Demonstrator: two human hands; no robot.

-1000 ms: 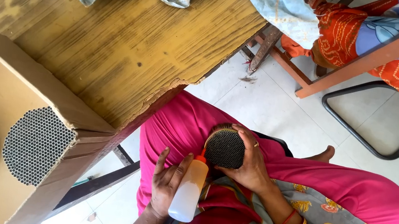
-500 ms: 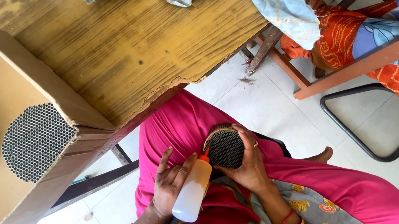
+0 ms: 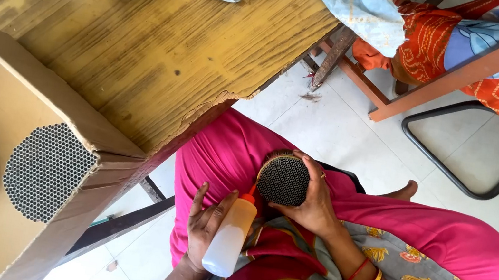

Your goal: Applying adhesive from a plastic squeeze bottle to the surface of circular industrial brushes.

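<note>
My left hand [image 3: 205,231] curls loosely around a white squeeze bottle [image 3: 230,239], its orange nozzle touching the round honeycomb bundle [image 3: 283,180] gripped in my right hand [image 3: 313,202] over my lap. Farther off, a cardboard box [image 3: 11,126] sits on the wooden tabletop [image 3: 145,47].

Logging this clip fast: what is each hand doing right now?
Left hand: holding a squeeze bottle, fingers partly open.
Right hand: closed around a round bundle of sticks.
</note>
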